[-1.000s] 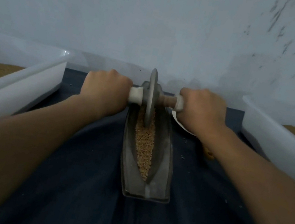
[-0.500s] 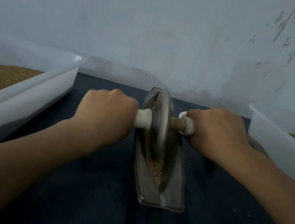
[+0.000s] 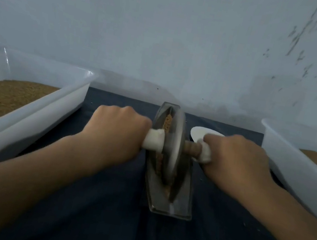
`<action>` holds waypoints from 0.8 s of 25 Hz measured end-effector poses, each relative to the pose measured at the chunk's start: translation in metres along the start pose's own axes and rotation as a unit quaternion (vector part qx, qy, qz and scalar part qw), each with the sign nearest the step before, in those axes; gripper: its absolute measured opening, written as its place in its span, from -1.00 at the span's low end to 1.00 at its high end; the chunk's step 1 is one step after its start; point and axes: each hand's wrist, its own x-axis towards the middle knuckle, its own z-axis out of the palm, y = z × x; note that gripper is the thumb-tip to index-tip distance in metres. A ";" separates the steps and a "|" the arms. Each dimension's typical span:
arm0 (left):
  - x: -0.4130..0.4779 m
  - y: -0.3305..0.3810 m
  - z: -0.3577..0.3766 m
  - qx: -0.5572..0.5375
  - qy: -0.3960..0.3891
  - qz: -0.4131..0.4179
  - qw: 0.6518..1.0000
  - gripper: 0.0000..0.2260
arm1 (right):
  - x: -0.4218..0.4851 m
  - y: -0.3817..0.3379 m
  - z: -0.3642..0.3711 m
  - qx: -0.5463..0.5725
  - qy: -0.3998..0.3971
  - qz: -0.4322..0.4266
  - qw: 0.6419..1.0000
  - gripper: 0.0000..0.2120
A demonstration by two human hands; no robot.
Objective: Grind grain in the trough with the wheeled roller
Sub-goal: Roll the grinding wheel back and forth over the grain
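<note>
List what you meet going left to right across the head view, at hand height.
left tub → left hand → roller → right hand → right tub

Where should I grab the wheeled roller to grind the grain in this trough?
Grip its two white handles, one each side of the disc, from above, as the left hand and right hand do. The axle sticks out both ways and the thin disc stands upright in the narrow trough, so this likely stops tipping.
</note>
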 end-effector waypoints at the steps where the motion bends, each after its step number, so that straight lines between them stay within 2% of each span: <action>1: -0.009 -0.003 -0.006 0.006 0.010 0.012 1.000 -0.78 | -0.011 0.002 -0.010 0.004 0.010 -0.004 1.000 -0.78; 4: -0.006 -0.005 -0.005 0.029 0.020 0.027 0.999 -0.77 | -0.015 0.010 -0.006 0.032 0.004 0.005 0.999 -0.79; 8: 0.047 0.000 0.036 0.034 0.017 -0.023 0.999 -0.92 | 0.043 0.003 0.045 0.008 -0.032 0.060 0.998 -0.77; 12: 0.090 -0.006 0.050 0.021 0.003 -0.057 0.998 -0.86 | 0.091 0.002 0.071 0.034 -0.025 0.081 0.996 -0.83; 17: 0.043 -0.001 0.020 0.023 0.012 -0.001 1.000 -0.92 | 0.029 0.004 0.037 0.052 -0.042 0.054 0.996 -0.85; 20: -0.001 -0.006 -0.003 0.039 0.062 0.052 0.996 -0.70 | -0.018 0.014 0.003 0.043 0.001 0.020 0.999 -0.80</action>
